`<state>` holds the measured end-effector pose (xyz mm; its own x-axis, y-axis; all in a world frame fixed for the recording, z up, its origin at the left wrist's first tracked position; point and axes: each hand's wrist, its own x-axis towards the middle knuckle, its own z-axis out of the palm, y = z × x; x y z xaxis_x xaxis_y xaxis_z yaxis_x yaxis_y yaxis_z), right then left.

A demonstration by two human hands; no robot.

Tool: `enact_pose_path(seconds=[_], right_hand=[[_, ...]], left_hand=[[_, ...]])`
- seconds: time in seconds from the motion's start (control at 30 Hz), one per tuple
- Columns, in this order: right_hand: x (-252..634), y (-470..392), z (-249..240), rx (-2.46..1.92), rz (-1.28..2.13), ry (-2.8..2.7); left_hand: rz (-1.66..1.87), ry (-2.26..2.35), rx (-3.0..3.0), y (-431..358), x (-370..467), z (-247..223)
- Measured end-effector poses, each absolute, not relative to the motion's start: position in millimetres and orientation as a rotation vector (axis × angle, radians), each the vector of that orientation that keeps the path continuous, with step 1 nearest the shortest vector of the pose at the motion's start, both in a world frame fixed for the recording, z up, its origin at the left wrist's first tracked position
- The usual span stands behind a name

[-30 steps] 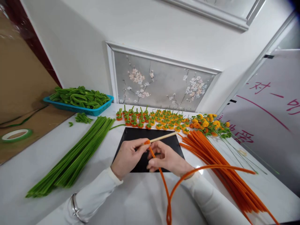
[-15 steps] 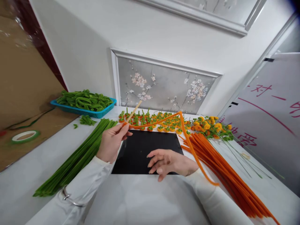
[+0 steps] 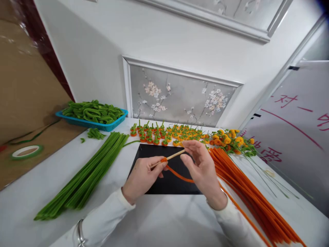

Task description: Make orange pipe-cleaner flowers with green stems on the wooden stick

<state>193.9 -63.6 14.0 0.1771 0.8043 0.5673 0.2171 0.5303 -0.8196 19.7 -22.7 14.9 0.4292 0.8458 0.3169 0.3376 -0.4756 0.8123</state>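
My left hand (image 3: 144, 176) pinches a thin wooden stick (image 3: 176, 154) over the black mat (image 3: 164, 187). Wound around the stick, close to my fingertips, is the end of an orange pipe cleaner (image 3: 180, 176). The rest of it droops to the right, passes behind my right hand and shows again by the right sleeve. My right hand (image 3: 204, 168) is raised at the stick's far end, thumb and curved fingers apart. Whether a fingertip touches the stick is hard to see.
Green pipe cleaners (image 3: 87, 175) lie left, orange pipe cleaners (image 3: 246, 192) right. Behind the mat stand rows of small orange and yellow flower heads (image 3: 156, 135). A blue tray (image 3: 110, 126) holds green loops; finished flowers (image 3: 231, 139) lie back right. Green tape (image 3: 27, 151) sits far left.
My left hand has come down and right with the stick, which now points right. My right hand has risen to the stick's end. The pipe cleaner hangs lower.
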Motion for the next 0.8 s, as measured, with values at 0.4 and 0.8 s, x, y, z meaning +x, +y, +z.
enact_pose_path(seconds=[0.4,0.8], right_hand=[[220.2,-60.3,12.2,-1.254,-0.364,-2.118],[216.9,-58.8,7.2,-1.124,-0.378,-2.199]], left_hand=[[0.736,0.826,2.012,-22.7,17.8,16.2],[0.489,0.772,1.852,-13.8,15.2,13.2]])
